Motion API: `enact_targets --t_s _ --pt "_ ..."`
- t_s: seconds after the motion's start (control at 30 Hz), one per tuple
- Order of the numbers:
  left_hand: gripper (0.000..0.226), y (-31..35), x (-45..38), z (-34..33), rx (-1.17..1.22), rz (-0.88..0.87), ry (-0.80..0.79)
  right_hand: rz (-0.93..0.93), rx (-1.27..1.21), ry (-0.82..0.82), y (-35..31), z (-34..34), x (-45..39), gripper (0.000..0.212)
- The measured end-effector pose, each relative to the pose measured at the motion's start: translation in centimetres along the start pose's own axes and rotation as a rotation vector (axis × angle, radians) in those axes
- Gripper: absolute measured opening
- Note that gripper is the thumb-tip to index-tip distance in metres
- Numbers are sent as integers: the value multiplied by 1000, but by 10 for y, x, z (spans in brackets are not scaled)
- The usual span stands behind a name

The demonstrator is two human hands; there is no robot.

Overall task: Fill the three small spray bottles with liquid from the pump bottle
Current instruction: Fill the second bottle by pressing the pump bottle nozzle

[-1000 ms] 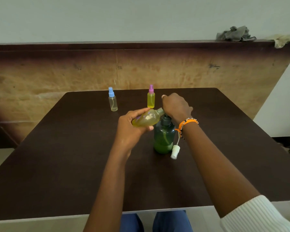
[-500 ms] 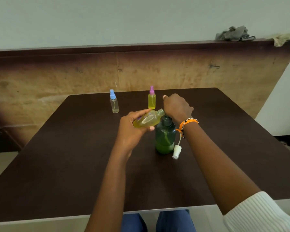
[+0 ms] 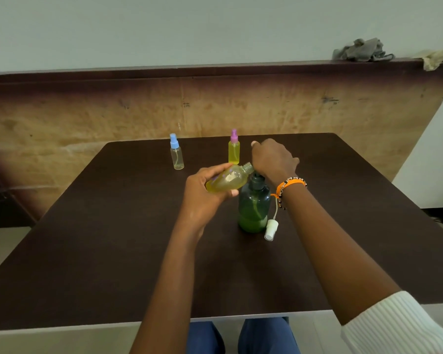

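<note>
My left hand (image 3: 205, 198) is wrapped around an uncapped small spray bottle (image 3: 228, 180), holding it tipped nearly on its side with its threaded neck pointing right, up against the pump head of the green pump bottle (image 3: 254, 208). The small bottle is mostly full of yellow liquid. My right hand (image 3: 273, 158) sits on top of the pump, palm down and fingers curled over it; the pump head itself is hidden beneath it, so I cannot tell how far it is pressed. An orange beaded bracelet (image 3: 290, 183) circles that wrist, and a white ribbed sleeve (image 3: 397, 325) shows at my forearm.

The pump bottle stands upright near the middle of the dark brown bench (image 3: 113, 251), with green liquid in its lower part. Just beside its base on the right lies the white spray cap (image 3: 271, 229) with its thin dip tube running up toward my wrist.

Farther back on the bench stand two more spray bottles, both capped and upright. The one with the blue cap (image 3: 176, 152) is to the left and looks almost empty, with only a little liquid at the bottom. The one with the pink cap (image 3: 234, 147) is filled with yellow liquid and stands just beside my right hand, behind the bottle I am holding.

On the ledge behind the bench, at the far right, lies a crumpled grey cloth (image 3: 362, 50).
</note>
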State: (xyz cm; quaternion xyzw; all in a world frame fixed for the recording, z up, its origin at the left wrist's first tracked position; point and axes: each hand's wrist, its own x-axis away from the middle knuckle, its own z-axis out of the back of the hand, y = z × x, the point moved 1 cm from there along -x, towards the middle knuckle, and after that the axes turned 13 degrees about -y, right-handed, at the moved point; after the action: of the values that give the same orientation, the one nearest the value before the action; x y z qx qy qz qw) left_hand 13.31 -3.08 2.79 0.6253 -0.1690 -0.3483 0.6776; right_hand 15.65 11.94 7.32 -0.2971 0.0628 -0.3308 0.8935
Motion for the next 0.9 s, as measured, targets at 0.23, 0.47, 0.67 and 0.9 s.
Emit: enact_targets --t_s 0.23,0.47,0.67,0.9 --pt "57 3 -2 0 11 1 4 10 90 -35 -7 5 -5 31" --pt "59 -1 -1 -1 26 7 21 -16 -66 -46 -1 -5 -3 36" --pt "59 3 -4 2 4 1 5 4 50 -123 -8 2 -7 46" --pt "59 -3 -3 4 16 21 -12 -12 -163 -131 2 -12 -14 34"
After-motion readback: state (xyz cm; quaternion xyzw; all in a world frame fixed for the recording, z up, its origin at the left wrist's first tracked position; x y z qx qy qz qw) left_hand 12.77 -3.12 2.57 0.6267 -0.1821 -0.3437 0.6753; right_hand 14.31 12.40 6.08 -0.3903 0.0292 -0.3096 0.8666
